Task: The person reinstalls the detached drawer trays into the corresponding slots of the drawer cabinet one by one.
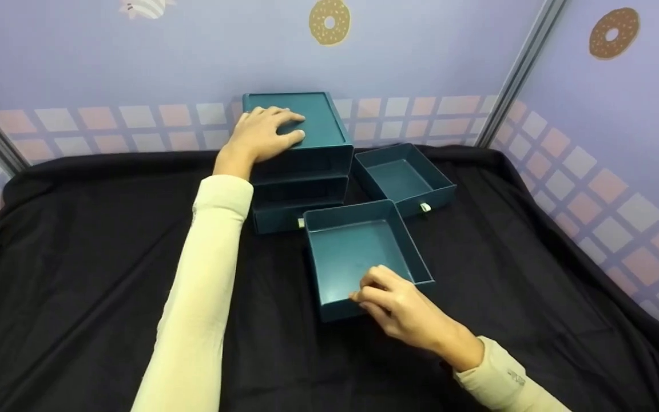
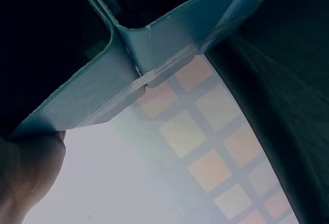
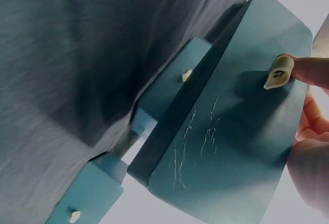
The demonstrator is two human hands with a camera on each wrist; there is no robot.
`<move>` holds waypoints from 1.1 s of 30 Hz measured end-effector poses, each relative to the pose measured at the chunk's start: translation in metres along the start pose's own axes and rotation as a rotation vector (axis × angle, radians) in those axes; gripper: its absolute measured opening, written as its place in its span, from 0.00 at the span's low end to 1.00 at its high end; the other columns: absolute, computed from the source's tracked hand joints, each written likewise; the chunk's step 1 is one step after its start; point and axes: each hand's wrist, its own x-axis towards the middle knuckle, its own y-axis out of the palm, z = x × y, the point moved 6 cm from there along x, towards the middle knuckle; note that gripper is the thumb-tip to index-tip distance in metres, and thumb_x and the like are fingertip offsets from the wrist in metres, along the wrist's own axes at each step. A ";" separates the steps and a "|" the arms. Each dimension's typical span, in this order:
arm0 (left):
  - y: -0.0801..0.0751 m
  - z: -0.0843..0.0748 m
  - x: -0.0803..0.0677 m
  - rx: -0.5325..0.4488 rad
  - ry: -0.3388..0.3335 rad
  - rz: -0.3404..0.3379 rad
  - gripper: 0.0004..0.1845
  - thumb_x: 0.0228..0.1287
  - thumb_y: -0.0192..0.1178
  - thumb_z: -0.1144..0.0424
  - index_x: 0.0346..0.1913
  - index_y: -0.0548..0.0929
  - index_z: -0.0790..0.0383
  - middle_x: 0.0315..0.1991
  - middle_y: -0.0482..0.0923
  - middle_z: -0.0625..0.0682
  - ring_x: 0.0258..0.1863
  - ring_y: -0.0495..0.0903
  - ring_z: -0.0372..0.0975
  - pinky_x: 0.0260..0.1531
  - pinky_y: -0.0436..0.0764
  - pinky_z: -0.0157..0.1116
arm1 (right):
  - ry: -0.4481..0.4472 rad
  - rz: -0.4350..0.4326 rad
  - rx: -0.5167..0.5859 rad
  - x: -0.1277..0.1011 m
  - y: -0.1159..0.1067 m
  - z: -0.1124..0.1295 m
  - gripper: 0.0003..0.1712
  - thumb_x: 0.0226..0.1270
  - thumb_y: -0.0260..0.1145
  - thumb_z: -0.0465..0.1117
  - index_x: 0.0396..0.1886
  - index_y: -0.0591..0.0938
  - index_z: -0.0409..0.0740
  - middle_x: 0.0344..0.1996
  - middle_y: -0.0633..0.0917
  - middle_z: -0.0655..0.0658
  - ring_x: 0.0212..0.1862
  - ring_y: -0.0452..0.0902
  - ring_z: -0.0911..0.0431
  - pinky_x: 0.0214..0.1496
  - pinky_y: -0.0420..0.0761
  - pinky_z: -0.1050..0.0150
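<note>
Head view: right hand [image 1: 407,312] pinching near wall of loose drawer [image 1: 364,252], long axis running away from the grip toward cabinet [image 1: 298,143]; left hand [image 1: 266,133] flat, fingers straight, on cabinet top (farther off).
Right wrist view: fingertip [image 3: 313,72] on drawer's pull tab [image 3: 277,72].

Near drawer [image 1: 358,257] before cabinet [image 1: 298,143]; second drawer [image 1: 404,177] right.

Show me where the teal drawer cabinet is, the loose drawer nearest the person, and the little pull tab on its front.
teal drawer cabinet [image 1: 321,117], head view, on its flat top panel.
nearest loose drawer [image 1: 352,254], head view, on its bare inside floor.
pull tab [image 3: 277,74], right wrist view, on the pale tab on the drawer's front face.
</note>
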 end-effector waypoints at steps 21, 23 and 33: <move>0.001 0.003 -0.004 -0.002 -0.008 -0.011 0.32 0.80 0.48 0.37 0.80 0.70 0.39 0.84 0.59 0.50 0.83 0.54 0.52 0.82 0.46 0.59 | -0.061 -0.020 0.029 0.052 0.023 0.005 0.06 0.72 0.69 0.28 0.38 0.85 0.43 0.38 0.78 0.49 0.40 0.73 0.57 0.42 0.77 0.69; 0.002 0.003 -0.004 0.000 -0.016 -0.007 0.31 0.80 0.48 0.36 0.80 0.70 0.39 0.84 0.59 0.49 0.83 0.53 0.52 0.82 0.44 0.59 | -0.065 -0.016 0.027 0.055 0.025 0.006 0.06 0.73 0.68 0.28 0.38 0.85 0.43 0.38 0.78 0.49 0.40 0.73 0.57 0.42 0.77 0.69; 0.001 0.002 -0.002 0.012 -0.009 0.005 0.32 0.80 0.47 0.36 0.81 0.69 0.39 0.84 0.59 0.50 0.83 0.54 0.52 0.81 0.47 0.57 | -0.051 0.000 0.033 0.064 0.030 0.004 0.06 0.74 0.67 0.28 0.37 0.84 0.42 0.39 0.79 0.47 0.40 0.74 0.55 0.42 0.78 0.66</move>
